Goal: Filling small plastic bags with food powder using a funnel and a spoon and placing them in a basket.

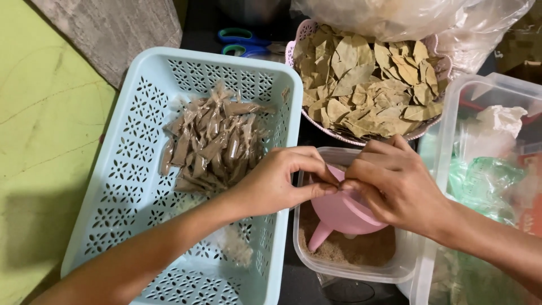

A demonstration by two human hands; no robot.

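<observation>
bare forearms, seemingly no sleeves, no rings

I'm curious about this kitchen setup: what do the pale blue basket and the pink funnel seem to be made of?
Pale blue basket: probably moulded plastic, matte, with a regular cut-out lattice pattern. Pink funnel: likely smooth plastic, uniform colour with a slight sheen, lying on brown powder in a clear tub.

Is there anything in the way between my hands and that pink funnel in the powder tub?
Nothing visible. The left hand and right hand meet fingertip to fingertip right over the pink funnel, which rests in the clear tub of brown powder. Whether the fingers pinch something small cannot be told.
</observation>
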